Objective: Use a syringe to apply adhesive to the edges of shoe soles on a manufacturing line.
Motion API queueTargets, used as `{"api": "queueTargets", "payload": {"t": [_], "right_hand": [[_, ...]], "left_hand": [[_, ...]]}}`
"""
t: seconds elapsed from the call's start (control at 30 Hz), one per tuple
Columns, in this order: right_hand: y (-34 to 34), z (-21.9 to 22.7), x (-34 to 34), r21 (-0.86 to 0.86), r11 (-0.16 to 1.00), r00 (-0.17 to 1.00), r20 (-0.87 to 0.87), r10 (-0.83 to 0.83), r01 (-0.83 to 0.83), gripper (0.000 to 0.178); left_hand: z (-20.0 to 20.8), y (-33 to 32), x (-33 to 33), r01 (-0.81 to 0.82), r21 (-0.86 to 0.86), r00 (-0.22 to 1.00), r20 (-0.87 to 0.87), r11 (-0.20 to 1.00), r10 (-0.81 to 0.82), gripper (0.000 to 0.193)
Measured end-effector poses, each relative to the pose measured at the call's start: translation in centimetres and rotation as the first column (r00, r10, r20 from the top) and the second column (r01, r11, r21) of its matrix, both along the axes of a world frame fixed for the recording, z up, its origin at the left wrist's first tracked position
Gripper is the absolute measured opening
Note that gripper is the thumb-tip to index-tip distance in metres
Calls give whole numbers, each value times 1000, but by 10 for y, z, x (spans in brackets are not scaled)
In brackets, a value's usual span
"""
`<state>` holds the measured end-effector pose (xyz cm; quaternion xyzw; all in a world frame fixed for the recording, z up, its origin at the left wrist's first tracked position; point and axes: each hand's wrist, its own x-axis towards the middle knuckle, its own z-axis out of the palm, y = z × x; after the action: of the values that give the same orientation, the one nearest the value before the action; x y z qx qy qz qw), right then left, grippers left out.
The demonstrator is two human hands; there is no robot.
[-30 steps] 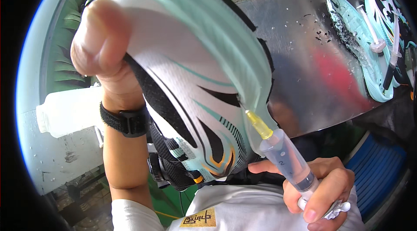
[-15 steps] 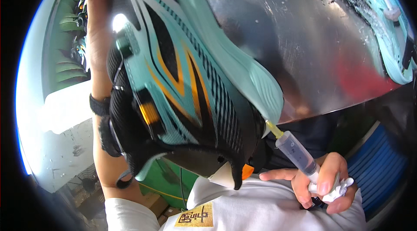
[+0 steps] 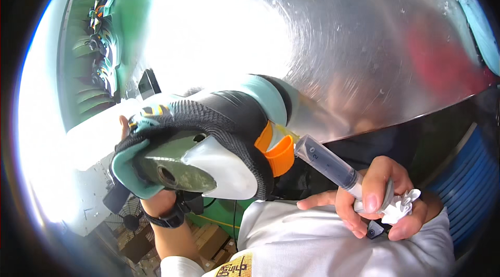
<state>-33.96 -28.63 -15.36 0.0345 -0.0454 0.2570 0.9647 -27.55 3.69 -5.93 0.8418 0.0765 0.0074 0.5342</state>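
A sneaker [image 3: 219, 115] in black and teal lies tilted across the middle, its opening toward me. Inside it sits a dark green shoe last [image 3: 179, 165] with holes, and a white plastic piece [image 3: 224, 165] covers its heel end. An orange pull tab [image 3: 280, 156] loops from the heel. My left hand [image 3: 159, 202] holds the shoe from behind; most of its fingers are hidden. My right hand [image 3: 383, 193] grips a clear syringe [image 3: 328, 161] and a crumpled white tissue [image 3: 400, 206]. The syringe's yellow tip [image 3: 286, 132] is beside the heel; whether it touches cannot be told.
A shiny metal tabletop [image 3: 354, 58] curves across the back, with strong glare at left. Several similar shoes [image 3: 107, 42] line the far left. Teal material [image 3: 469, 6] lies at the upper right edge. A ribbed blue surface [image 3: 453, 188] stands at right, and cardboard boxes [image 3: 208, 240] sit below.
My left hand has turned and lowered the shoe, so its opening and heel now face me instead of its side. The syringe tip has shifted left, to beside the orange tab.
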Motion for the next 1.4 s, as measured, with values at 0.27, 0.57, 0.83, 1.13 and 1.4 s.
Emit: {"api": "queueTargets", "payload": {"t": [0.27, 0.57, 0.83, 1.13, 1.4], "right_hand": [[-1, -10, -3, -214, 976, 979, 201, 8, 36, 45], [-8, -2, -7, -317, 946, 978, 169, 123, -64, 37], [-9, 15, -3, -299, 954, 988, 152, 37, 10, 38], [-12, 32, -12, -305, 952, 991, 113, 67, -29, 39], [-29, 49, -38, -403, 913, 991, 79, 109, -68, 39]], "left_hand": [[0, 14, -59, -325, -236, 944, -142, 916, 299, 36], [-10, 35, -124, -190, -335, 908, -418, 923, 36, 44], [-39, 22, -147, -362, -646, 793, -593, 673, -143, 68], [-46, -33, -120, -422, -729, 671, -651, 539, -356, 72], [-47, -74, -97, -417, -765, 611, -635, 490, -473, 76]]}}
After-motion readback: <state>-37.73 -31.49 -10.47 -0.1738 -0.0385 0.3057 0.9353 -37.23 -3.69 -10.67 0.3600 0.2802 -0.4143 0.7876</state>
